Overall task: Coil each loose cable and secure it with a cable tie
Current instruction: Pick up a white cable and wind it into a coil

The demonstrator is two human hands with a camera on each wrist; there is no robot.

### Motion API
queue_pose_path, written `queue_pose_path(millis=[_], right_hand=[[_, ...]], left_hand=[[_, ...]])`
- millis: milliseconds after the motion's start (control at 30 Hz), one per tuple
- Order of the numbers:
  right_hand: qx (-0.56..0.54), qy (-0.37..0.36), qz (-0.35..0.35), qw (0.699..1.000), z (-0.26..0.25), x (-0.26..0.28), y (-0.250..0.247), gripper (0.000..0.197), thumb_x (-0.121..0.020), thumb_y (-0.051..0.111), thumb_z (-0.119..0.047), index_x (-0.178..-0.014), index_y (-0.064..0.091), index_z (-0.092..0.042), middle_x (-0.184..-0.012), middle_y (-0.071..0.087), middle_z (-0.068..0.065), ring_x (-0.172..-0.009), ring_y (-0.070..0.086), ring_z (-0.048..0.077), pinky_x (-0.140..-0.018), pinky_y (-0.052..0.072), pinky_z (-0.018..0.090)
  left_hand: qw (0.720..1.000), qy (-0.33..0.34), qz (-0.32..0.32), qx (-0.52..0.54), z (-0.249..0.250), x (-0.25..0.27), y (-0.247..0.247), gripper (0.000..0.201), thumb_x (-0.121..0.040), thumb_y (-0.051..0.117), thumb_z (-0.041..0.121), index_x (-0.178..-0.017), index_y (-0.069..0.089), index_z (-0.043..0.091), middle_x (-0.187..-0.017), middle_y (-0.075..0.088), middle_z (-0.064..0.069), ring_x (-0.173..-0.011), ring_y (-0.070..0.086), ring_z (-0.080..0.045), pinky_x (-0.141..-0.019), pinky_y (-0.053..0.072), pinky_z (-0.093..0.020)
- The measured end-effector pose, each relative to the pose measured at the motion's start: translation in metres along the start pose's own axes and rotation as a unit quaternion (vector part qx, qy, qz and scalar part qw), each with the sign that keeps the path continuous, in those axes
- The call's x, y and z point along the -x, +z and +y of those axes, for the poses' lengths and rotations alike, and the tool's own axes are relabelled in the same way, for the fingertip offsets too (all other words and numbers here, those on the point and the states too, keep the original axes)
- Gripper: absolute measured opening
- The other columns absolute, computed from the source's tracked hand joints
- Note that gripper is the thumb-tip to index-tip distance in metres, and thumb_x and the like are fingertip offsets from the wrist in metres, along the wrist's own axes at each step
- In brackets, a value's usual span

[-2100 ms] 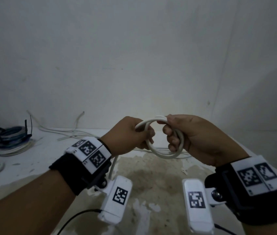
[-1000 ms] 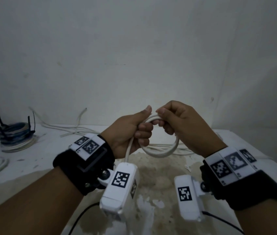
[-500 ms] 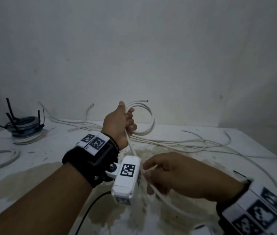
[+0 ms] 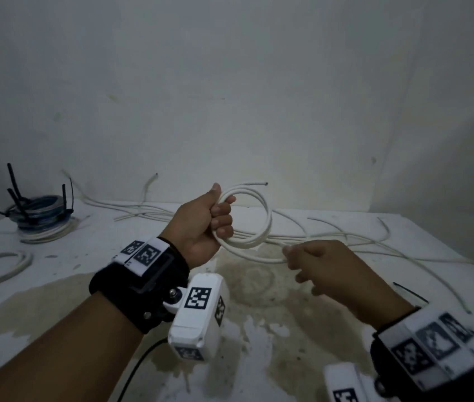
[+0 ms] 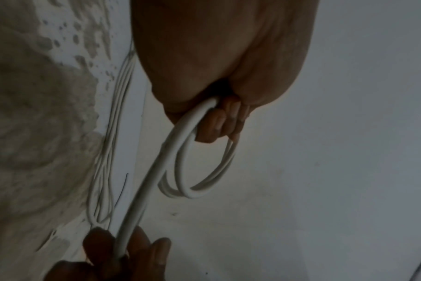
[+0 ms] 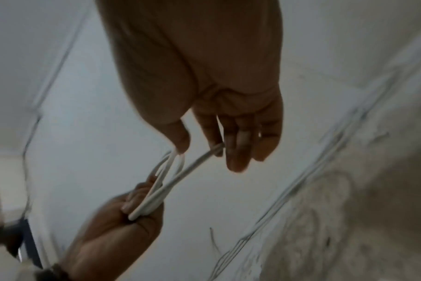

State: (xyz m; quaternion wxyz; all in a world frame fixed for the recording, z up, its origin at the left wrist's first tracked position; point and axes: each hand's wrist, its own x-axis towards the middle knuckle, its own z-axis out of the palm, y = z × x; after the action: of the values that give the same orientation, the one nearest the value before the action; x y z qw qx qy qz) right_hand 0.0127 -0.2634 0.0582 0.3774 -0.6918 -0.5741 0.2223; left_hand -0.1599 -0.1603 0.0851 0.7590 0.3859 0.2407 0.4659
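The left hand (image 4: 201, 224) is fisted around the white cable coil (image 4: 247, 219), held upright above the table (image 4: 56, 285), while the right hand (image 4: 325, 271) pinches the free strand running right and down from that coil, nearer the person.

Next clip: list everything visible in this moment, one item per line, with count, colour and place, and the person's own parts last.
round white cable coil: one, white, held up above the table.
loose thin white cables: several, white, strewn along the table's back and right.
blue and white bundle of coiled cable with black ties: one, far left.
flat white cable loop: one, left edge.
black cable tie: one, right of the right hand.
stained white table: one.
left hand: grips the coil.
right hand: pinches the coil's trailing strand.
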Motion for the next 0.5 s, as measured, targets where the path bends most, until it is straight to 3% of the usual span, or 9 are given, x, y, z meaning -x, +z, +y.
queue_pose_path(millis=[33, 100, 200, 333, 367, 400, 433, 500], right_hand=[[-0.098, 0.016, 0.032, 0.995, 0.002, -0.001, 0.003, 0.033, -0.092, 0.056, -0.035, -0.091, 0.070, -0.005, -0.087, 0.072, 0.010, -0.075, 0.067, 0.022, -0.070, 0.055, 0.039], [-0.245, 0.020, 0.117, 0.962, 0.004, -0.003, 0.009, 0.018, -0.092, 0.057, -0.019, -0.100, 0.060, -0.003, -0.072, 0.068, 0.012, -0.059, 0.063, 0.019, -0.061, 0.054, 0.038], [-0.380, 0.016, 0.160, 0.911, 0.006, -0.007, 0.014, 0.041, -0.092, 0.057, -0.008, -0.126, 0.039, -0.020, -0.070, 0.069, 0.011, -0.061, 0.063, 0.019, -0.062, 0.054, 0.035], [-0.260, -0.051, 0.182, 0.947, 0.007, -0.008, 0.015, 0.031, -0.093, 0.056, -0.014, -0.123, 0.059, -0.021, -0.081, 0.070, 0.003, -0.078, 0.066, 0.018, -0.073, 0.057, 0.035], [-0.207, -0.078, 0.200, 0.954, 0.006, -0.007, 0.014, 0.030, -0.093, 0.056, -0.017, -0.122, 0.061, -0.023, -0.087, 0.069, -0.002, -0.083, 0.064, 0.015, -0.081, 0.055, 0.031], [-0.161, -0.105, 0.213, 0.958, 0.005, -0.006, 0.013, 0.031, -0.093, 0.056, -0.020, -0.123, 0.062, -0.023, -0.092, 0.067, -0.010, -0.087, 0.063, 0.008, -0.084, 0.051, 0.019], [-0.126, -0.124, 0.219, 0.960, 0.003, -0.005, 0.013, 0.032, -0.093, 0.056, -0.022, -0.124, 0.061, -0.021, -0.093, 0.064, -0.016, -0.085, 0.060, -0.002, -0.080, 0.045, 0.006], [-0.093, -0.145, 0.225, 0.959, 0.001, -0.005, 0.012, 0.031, -0.090, 0.060, -0.023, -0.121, 0.063, -0.018, -0.080, 0.062, -0.016, -0.072, 0.057, -0.004, -0.066, 0.039, -0.001]], left_hand=[[1.000, -0.007, -0.004, 0.013, -0.001, 0.001, 0.000, 0.034, -0.101, 0.038, 0.034, -0.083, 0.049, 0.008, -0.046, 0.028, 0.008, -0.033, 0.024, -0.005, -0.033, 0.023, -0.016], [1.000, -0.018, -0.009, 0.019, -0.004, 0.003, -0.001, 0.034, -0.101, 0.038, 0.034, -0.082, 0.049, 0.008, -0.045, 0.026, 0.008, -0.033, 0.023, -0.004, -0.033, 0.021, -0.015], [0.999, -0.029, -0.015, -0.006, -0.008, 0.005, -0.001, 0.034, -0.100, 0.040, 0.034, -0.079, 0.049, 0.009, -0.044, 0.025, 0.008, -0.032, 0.021, -0.004, -0.033, 0.017, -0.015], [0.997, -0.054, -0.036, -0.044, -0.012, 0.007, -0.002, 0.035, -0.099, 0.042, 0.035, -0.078, 0.050, 0.008, -0.045, 0.024, 0.009, -0.033, 0.019, -0.003, -0.034, 0.014, -0.016], [0.996, -0.057, -0.039, -0.063, -0.013, 0.007, -0.002, 0.035, -0.099, 0.042, 0.035, -0.078, 0.050, 0.007, -0.046, 0.024, 0.009, -0.033, 0.019, -0.003, -0.034, 0.014, -0.015], [0.994, -0.058, -0.041, -0.084, -0.013, 0.008, -0.002, 0.035, -0.099, 0.043, 0.035, -0.079, 0.050, 0.007, -0.046, 0.024, 0.008, -0.033, 0.018, -0.003, -0.034, 0.014, -0.015], [0.992, -0.059, -0.044, -0.104, -0.014, 0.009, -0.001, 0.035, -0.098, 0.043, 0.035, -0.079, 0.050, 0.007, -0.046, 0.024, 0.008, -0.033, 0.018, -0.003, -0.033, 0.015, -0.015], [0.988, -0.059, -0.050, -0.136, -0.013, 0.011, -0.001, 0.036, -0.098, 0.043, 0.036, -0.079, 0.050, 0.007, -0.047, 0.023, 0.008, -0.034, 0.018, -0.003, -0.033, 0.014, -0.014]])
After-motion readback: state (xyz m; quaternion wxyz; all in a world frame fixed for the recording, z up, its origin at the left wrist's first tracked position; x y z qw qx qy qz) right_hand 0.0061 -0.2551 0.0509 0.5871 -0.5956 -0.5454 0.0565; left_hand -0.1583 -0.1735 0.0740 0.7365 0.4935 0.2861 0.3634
